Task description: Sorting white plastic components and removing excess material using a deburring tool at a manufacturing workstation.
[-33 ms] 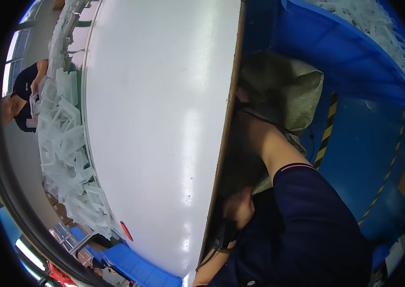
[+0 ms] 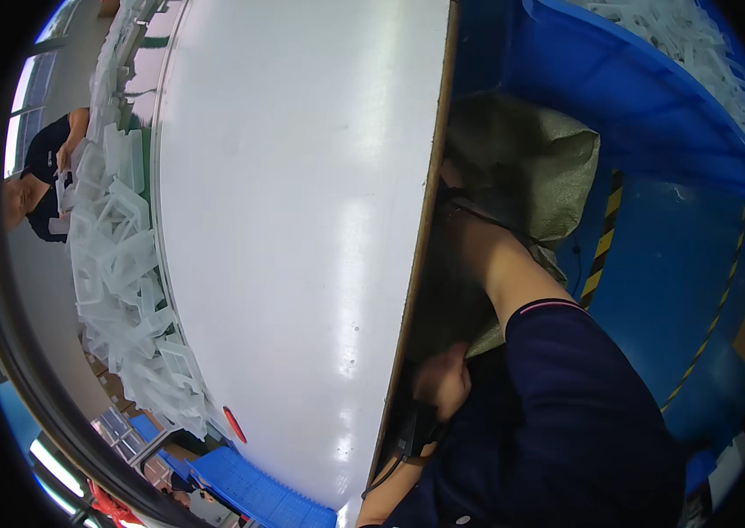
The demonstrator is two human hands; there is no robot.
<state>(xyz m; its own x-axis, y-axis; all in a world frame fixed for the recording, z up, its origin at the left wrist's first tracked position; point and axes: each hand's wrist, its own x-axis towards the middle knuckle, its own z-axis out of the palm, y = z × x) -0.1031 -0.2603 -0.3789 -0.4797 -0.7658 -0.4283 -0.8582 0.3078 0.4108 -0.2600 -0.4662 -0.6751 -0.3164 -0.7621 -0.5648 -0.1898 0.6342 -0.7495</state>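
A green-grey woven sack (image 2: 566,167) stands in shadow beside the long white table (image 2: 284,220), its mouth partly under the table's edge. My left hand (image 2: 444,385) is low by that edge, its fingers closed at the sack's near rim. A black device (image 2: 414,429) with a cord sits on my left wrist. My right arm reaches across from the right in a dark blue sleeve. Deep in the shadow at the far part of the sack's mouth is my right hand (image 2: 453,180), its fingers hidden by the dark and the table's edge.
Clear plastic frames (image 2: 126,238) are heaped along the table's far left side, where another person (image 2: 47,176) handles some. A red-handled tool (image 2: 234,424) lies on the table. Behind the sack stands a large blue bin (image 2: 627,84) of similar pieces. Striped tape (image 2: 603,246) marks the blue floor.
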